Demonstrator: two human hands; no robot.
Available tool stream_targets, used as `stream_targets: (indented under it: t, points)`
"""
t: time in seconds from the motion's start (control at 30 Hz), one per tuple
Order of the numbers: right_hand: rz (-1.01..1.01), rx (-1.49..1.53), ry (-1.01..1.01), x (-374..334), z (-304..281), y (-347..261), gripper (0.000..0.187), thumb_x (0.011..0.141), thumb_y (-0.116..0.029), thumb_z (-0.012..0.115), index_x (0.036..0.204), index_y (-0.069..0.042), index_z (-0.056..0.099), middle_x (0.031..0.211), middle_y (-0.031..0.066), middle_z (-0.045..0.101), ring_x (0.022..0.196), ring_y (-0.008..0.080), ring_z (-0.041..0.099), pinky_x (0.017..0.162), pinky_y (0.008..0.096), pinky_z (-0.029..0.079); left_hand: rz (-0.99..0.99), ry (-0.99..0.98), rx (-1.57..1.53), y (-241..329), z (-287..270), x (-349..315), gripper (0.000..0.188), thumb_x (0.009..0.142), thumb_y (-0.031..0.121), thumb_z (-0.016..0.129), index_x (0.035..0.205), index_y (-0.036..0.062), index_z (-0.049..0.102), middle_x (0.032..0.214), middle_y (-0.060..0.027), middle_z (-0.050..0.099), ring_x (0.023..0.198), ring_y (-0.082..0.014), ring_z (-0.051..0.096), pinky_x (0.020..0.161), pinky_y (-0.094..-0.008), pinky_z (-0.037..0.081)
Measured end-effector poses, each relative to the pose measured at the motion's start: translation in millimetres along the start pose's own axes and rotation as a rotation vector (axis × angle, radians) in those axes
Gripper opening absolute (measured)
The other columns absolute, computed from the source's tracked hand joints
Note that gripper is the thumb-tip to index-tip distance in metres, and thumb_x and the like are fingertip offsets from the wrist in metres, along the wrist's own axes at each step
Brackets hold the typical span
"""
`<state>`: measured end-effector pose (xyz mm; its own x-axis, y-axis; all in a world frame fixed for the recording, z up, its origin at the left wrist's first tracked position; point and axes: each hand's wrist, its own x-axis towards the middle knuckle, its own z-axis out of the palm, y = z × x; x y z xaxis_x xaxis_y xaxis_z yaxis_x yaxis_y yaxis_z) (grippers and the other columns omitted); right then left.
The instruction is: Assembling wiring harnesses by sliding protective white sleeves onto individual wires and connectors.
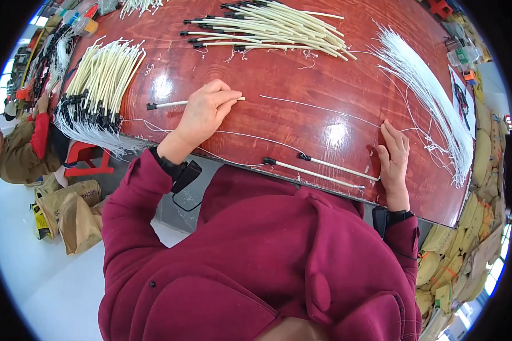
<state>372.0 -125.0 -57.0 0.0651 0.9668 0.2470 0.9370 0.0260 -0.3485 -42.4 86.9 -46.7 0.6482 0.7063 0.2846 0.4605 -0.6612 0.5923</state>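
1. Head view: our left hand [210,111], bunched together, lies over a black-capped rod [170,104] at ten o'clock; we cannot tell whether it grips
2. Our right hand [393,158], at three o'clock, loosely spread, rests by a white cord [290,100]
3. At twelve o'clock we have a rod bundle [279,27]

Head-worn wide fisheye view, facing down, close above the hands [205,112] and red table [335,82]
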Motion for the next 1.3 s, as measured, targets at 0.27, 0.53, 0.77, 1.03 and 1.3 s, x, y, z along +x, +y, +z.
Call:
stream_targets:
  t: [0.27,0.53,0.77,1.03,1.3]
  points:
    - [0.03,0.023,0.01,-1,6,-3,0.046,0.093,-0.012,0.062,0.138,-0.002,0.061,0.145,0.0117,0.058,0.125,0.03,0.052,0.111,0.0394,0.037,0.032,0.018,-0.048,7,13,11,0.017,0.088,0.0,0.071,0.104,0.0024,0.076,0.092,-0.0083,0.067,0.081,-0.0239,0.066,0.071,-0.0324,0.052]
    - [0.034,0.033,0.015,0,6,2,0.046,0.093,-0.012,0.063,0.138,-0.002,0.061,0.144,0.0112,0.058,0.125,0.0299,0.051,0.111,0.0393,0.037,0.027,-0.005,-0.031,12,19,16,0.017,0.088,0.002,0.071,0.104,0.0035,0.075,0.093,-0.0094,0.066,0.085,-0.0281,0.067,0.073,-0.0365,0.053]
    - [0.045,0.031,0.008,0,6,4,0.045,0.093,-0.013,0.063,0.137,-0.001,0.062,0.144,0.011,0.058,0.124,0.0297,0.051,0.111,0.0393,0.037,0.041,-0.019,-0.005,13,26,21,0.017,0.087,0.003,0.072,0.104,0.0039,0.075,0.092,-0.0089,0.066,0.086,-0.0284,0.067,0.074,-0.0377,0.054]
    - [-0.02,-0.053,-0.121,4,0,-22,0.058,0.092,-0.018,0.065,0.145,-0.001,0.052,0.149,0.0136,0.052,0.131,0.0342,0.047,0.114,0.0428,0.034,0.394,-0.043,0.134,29,74,54,0.016,0.083,0.004,0.062,0.095,0.0052,0.074,0.089,-0.0094,0.066,0.083,-0.0294,0.066,0.074,-0.04,0.054]
    - [-0.141,-0.018,-0.098,22,26,-55,0.076,0.09,-0.032,0.067,0.153,-0.001,0.039,0.153,0.0179,0.046,0.135,0.0399,0.044,0.115,0.0484,0.032,0.512,-0.284,0.301,122,121,76,0.02,0.083,0.016,0.063,0.099,0.0061,0.07,0.094,-0.0094,0.066,0.095,-0.027,0.066,0.082,-0.041,0.051]
